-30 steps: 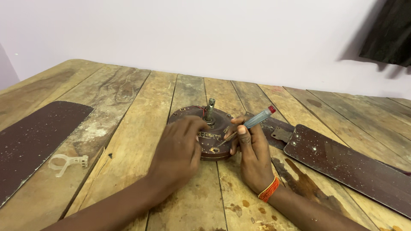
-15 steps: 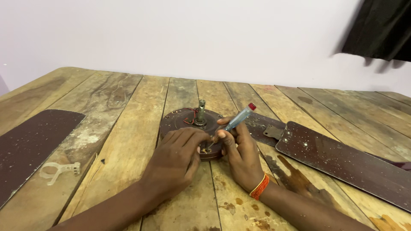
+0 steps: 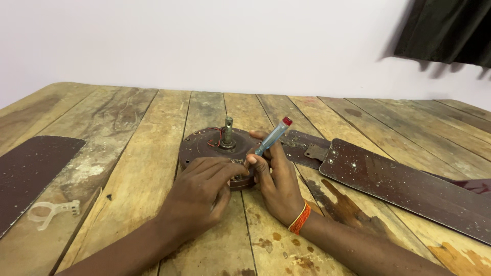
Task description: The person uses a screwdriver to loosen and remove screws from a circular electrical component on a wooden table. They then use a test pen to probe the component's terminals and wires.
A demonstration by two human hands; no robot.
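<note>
A round brown fan motor with a metal shaft and red wires lies on the wooden table. My left hand rests on the motor's near rim, fingers curled against it. My right hand grips a clear-handled screwdriver with a red cap, its tip down at the motor's near right edge, hidden between my fingers. An orange band circles my right wrist.
A brown fan blade with a metal bracket lies to the right of the motor. Another brown blade lies at the left edge. A small pale plastic clip sits near it. A dark cloth hangs top right.
The view has shifted slightly and the screwdriver handle has tilted a little; both hands stay on the motor's near rim.
</note>
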